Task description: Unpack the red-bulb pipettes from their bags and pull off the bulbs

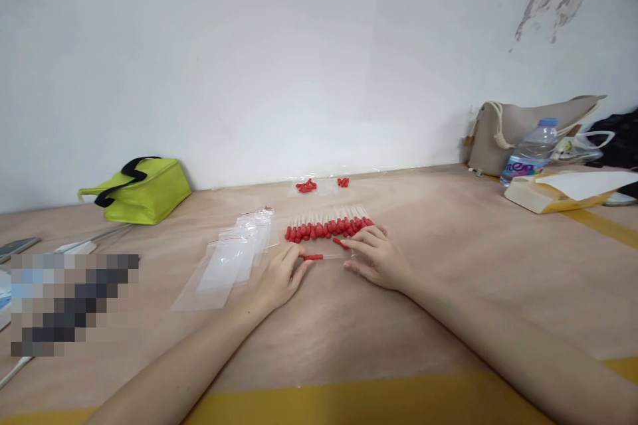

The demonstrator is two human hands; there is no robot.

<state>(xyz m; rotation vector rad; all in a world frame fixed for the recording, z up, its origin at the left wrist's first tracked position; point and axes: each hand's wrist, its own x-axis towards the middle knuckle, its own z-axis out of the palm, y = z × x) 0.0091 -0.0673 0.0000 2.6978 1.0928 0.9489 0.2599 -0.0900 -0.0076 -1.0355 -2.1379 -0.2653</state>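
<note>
A row of clear droppers with red rubber bulbs [329, 226] lies on the brown paper-covered table [349, 332]. One dropper [321, 257] lies crosswise in front of the row, between my hands. My left hand [280, 277] pinches its red-bulb end. My right hand [375, 256] rests palm down at its clear tip end, with the fingers curled by another loose dropper [341, 243]. A stack of small clear zip bags [234, 255] lies just left of my left hand.
Loose red bulbs [306, 186] lie on plastic near the wall. A lime green bag [142, 198] sits at the left, a beige tote [518, 129], a water bottle [531, 153] and a box [558, 192] at the right. A blurred patch covers the near left.
</note>
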